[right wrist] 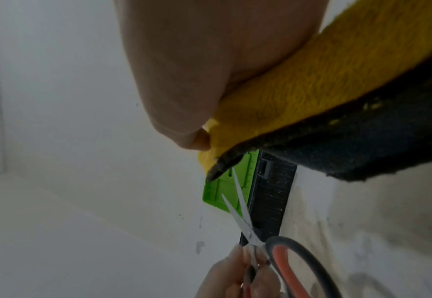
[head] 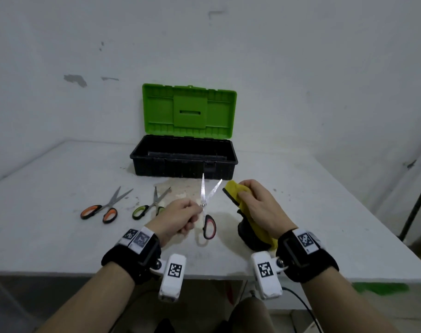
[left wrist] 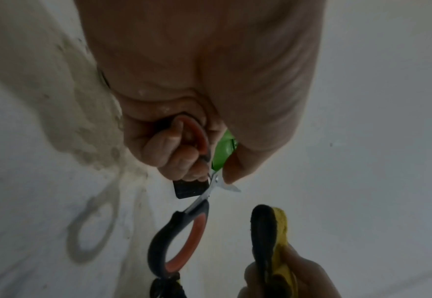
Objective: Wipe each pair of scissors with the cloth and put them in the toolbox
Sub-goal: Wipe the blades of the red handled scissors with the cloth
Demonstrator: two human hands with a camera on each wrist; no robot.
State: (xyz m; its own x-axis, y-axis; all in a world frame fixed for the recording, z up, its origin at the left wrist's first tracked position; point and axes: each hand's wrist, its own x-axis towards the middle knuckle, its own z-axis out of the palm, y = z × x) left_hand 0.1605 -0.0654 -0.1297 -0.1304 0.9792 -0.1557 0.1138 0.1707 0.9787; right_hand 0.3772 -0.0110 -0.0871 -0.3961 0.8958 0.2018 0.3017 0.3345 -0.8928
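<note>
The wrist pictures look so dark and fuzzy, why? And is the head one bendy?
Left wrist view: the palm of the left hand fills the frame, close and soft, dim. Right wrist view: the yellow and black cloth looms blurred. Head view: brighter and sharper, the white table's edges splay out, and the red-handled scissors glint.

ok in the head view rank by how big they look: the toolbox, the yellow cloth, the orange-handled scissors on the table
1. Black toolbox with open green lid, clearly largest.
2 and 3. Yellow and black cloth and orange-handled scissors: similar span; the cloth is bunched in the right hand, so unsure.
</note>
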